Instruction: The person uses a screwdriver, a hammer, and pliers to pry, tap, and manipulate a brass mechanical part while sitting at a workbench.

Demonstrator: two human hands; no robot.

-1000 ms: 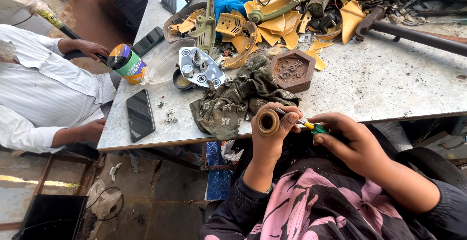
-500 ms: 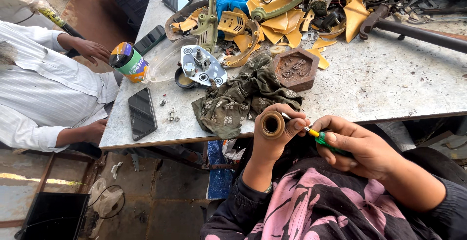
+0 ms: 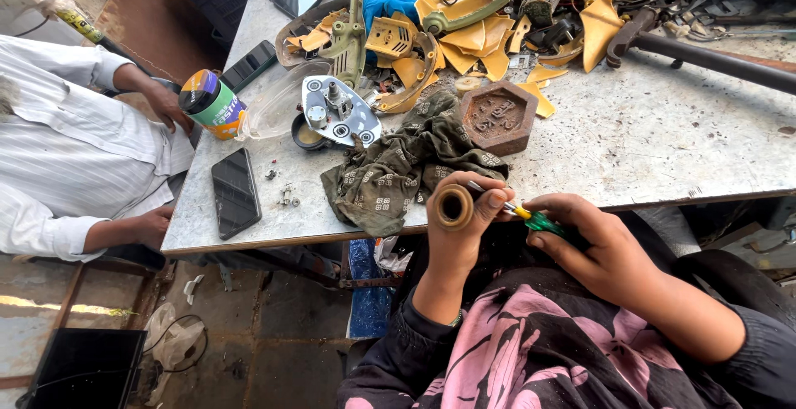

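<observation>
Brass ring point(image 3: 454, 206) sits clamped in my left hand point(image 3: 461, 225); my right hand point(image 3: 599, 247) grips a green screwdriver point(image 3: 531, 217) just beside it, near the surface point(image 3: 663, 139).

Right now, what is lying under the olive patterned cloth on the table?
The olive cloth lies crumpled on the grey table, beside the hexagonal block. Anything beneath its folds is covered.

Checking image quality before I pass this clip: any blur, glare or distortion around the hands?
Head view: left hand, brass ring and right hand are sharp in even daylight; the table edge bows from wide-angle distortion; floor below lies in shadow.
</observation>
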